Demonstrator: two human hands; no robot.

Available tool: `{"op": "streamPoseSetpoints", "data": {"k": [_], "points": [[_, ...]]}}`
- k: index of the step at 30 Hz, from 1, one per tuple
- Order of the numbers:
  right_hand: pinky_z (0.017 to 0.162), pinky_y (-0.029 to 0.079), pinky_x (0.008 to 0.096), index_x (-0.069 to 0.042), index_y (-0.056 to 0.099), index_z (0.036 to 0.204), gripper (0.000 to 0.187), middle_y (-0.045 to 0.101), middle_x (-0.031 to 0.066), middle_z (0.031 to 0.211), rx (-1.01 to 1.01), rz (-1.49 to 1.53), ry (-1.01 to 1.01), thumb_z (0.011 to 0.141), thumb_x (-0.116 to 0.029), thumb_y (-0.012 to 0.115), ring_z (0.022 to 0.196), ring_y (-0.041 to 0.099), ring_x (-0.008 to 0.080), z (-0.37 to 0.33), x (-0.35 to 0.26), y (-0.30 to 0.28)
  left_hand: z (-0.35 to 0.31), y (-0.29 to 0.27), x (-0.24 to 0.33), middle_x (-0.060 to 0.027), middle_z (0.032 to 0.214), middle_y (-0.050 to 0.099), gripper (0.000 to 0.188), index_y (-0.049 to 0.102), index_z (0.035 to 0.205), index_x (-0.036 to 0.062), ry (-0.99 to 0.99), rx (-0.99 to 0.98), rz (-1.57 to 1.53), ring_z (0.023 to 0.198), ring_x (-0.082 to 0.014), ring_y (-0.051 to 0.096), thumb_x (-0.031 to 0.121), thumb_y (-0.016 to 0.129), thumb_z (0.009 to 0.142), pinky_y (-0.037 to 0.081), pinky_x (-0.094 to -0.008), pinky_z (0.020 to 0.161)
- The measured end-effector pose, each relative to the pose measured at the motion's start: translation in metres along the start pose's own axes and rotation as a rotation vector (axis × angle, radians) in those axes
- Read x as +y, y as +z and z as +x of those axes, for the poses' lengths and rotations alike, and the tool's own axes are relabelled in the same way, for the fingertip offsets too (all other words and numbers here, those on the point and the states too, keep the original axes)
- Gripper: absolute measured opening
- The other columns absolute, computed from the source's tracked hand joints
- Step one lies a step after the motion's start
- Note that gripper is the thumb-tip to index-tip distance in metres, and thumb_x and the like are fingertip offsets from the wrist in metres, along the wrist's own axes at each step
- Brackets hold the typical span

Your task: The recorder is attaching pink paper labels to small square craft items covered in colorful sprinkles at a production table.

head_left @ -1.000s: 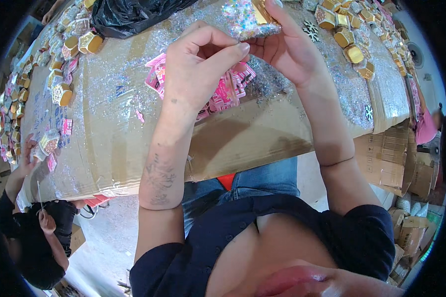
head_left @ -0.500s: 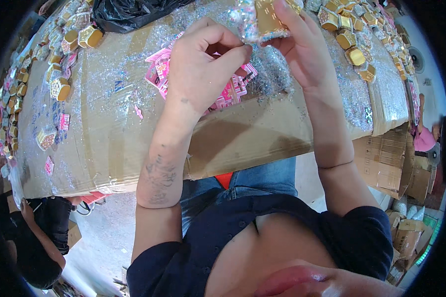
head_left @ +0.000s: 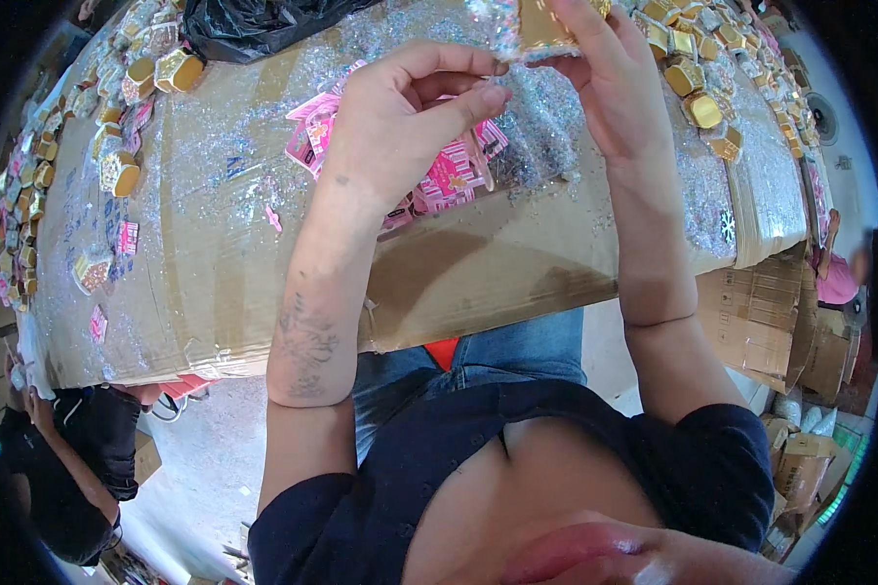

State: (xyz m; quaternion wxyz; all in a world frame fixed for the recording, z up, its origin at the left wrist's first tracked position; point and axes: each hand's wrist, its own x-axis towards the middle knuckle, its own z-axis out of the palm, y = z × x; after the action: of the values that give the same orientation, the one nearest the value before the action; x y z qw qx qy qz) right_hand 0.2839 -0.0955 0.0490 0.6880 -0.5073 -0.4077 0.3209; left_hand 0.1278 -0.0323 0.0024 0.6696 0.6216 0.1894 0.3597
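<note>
High at the top edge, my right hand [head_left: 615,83] grips a flat-faced gold piece [head_left: 544,27] with glittery, pale iridescent flakes along its edge; its upper part is cut off by the picture. Just left of it, my left hand [head_left: 400,122] has thumb and forefinger apart, the other fingers curled in, and nothing visible between the tips. Pink printed cards [head_left: 449,180] lie in a loose pile beneath my left hand, partly hidden by it. Silvery glitter flakes [head_left: 541,136] are heaped beside the cards.
A cardboard-covered table [head_left: 215,322] carries scattered glitter. Gold pieces with white decoration [head_left: 119,174] crowd the left side, and more gold pieces [head_left: 699,110] the right. A black plastic bag [head_left: 263,24] lies at the back. Co-workers [head_left: 63,468] are at both sides; cartons [head_left: 751,317] stand lower right.
My left thumb and forefinger have parted and the hand has drawn slightly away from the gold piece. My right hand has shifted a little right and up with it. More pink cards show.
</note>
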Motion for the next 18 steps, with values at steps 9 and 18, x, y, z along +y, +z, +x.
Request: {"op": "streamPoseSetpoints", "data": {"k": [9,18], "points": [[0.076,0.049,0.0237,-0.001,0.059,0.115,0.026,0.064,0.0020,0.101,-0.097,0.132,0.146,0.096,-0.019,0.058,0.087,0.060,0.0091,0.002,-0.002,-0.013,0.002,0.000,-0.006,-0.0143,0.091,0.070,0.016,0.066,0.100,-0.0061,-0.070,-0.035,-0.251,0.086,-0.0198,0.070,0.001,0.069,0.086,0.058,-0.0263,0.080],[0.076,0.050,0.0235,0.000,0.058,0.117,0.028,0.064,0.0032,0.104,-0.115,0.027,0.057,0.097,-0.020,0.057,0.089,0.061,0.0096,-0.001,-0.004,-0.006,0.001,0.000,-0.009,-0.0172,0.112,0.063,0.045,0.050,0.125,-0.0012,0.169,0.104,-0.136,0.084,-0.0186,0.070,0.005,0.071,0.086,0.057,-0.0273,0.078]]}}
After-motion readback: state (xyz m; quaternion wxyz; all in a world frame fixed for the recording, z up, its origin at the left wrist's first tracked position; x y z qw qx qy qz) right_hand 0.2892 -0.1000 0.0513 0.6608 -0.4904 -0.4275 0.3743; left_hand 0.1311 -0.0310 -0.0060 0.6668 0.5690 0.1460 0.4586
